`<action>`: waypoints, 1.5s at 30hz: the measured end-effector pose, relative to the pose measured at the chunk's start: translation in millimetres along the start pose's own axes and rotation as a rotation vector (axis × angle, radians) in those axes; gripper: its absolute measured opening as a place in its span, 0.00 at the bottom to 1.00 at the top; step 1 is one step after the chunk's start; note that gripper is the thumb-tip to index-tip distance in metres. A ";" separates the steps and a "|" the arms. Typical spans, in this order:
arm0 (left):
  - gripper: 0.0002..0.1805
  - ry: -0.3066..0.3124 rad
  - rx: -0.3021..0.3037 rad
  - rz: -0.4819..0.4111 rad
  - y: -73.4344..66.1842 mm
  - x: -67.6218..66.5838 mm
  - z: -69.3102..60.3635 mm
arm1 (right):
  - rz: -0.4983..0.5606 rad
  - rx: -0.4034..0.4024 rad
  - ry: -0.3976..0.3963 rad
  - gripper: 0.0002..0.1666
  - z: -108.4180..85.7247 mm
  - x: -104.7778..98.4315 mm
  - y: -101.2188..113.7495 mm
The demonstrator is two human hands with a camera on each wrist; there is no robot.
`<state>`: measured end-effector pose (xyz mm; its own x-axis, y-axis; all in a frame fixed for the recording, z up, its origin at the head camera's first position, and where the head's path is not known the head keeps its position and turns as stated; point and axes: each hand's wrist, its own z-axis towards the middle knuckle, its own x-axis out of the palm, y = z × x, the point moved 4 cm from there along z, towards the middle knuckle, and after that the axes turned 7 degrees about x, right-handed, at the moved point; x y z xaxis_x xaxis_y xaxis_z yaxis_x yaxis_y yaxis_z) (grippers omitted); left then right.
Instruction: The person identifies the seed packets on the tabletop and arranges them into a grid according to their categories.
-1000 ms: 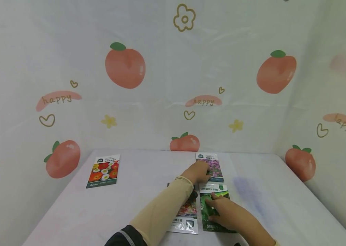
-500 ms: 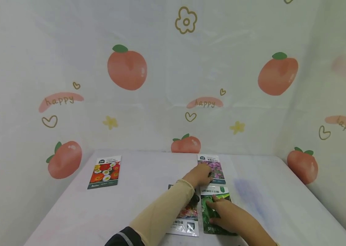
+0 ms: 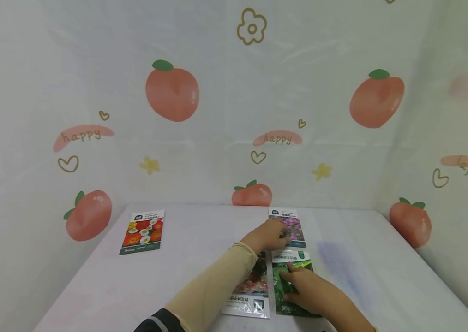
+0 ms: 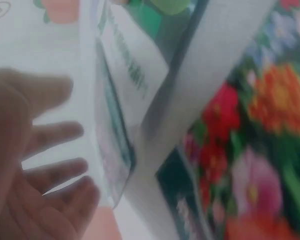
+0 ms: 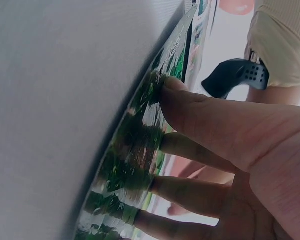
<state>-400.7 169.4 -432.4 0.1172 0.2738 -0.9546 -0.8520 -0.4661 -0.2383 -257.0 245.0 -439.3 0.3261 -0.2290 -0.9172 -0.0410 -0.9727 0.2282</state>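
In the head view my left hand (image 3: 268,235) reaches over the packet with purple flowers (image 3: 294,226), at the back of the table. Its fingers are spread and loosely bent in the left wrist view, and a gap shows between them and that packet (image 4: 112,150). Nearer, my right hand (image 3: 310,288) rests on the green seed packet (image 3: 281,281). In the right wrist view its thumb and fingertips touch the shiny face of the green packet (image 5: 125,150), which lies flat. Left of it lies a packet of mixed flowers (image 3: 252,295), partly hidden by my left sleeve.
Another packet with red, orange and white flowers (image 3: 143,233) lies at the back left of the white table (image 3: 155,281). A printed white cloth (image 3: 217,161) rises behind and at both sides. My left forearm (image 3: 213,288) crosses over the table's middle.
My left hand has shifted slightly right over the purple-flower packet, and its forearm has moved a little left, showing more of the mixed-flower packet. The right hand stays on the green packet.
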 end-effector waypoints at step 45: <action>0.22 -0.229 -0.431 -0.151 117.1 -61.5 -199.0 | 0.018 -0.003 0.029 0.38 3.5 4.0 -1.7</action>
<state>-406.2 -69.4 -437.1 0.0670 0.5197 -0.8517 -0.5409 -0.6984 -0.4687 -258.9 245.6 -444.4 0.3529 -0.2452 -0.9029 -0.0440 -0.9683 0.2458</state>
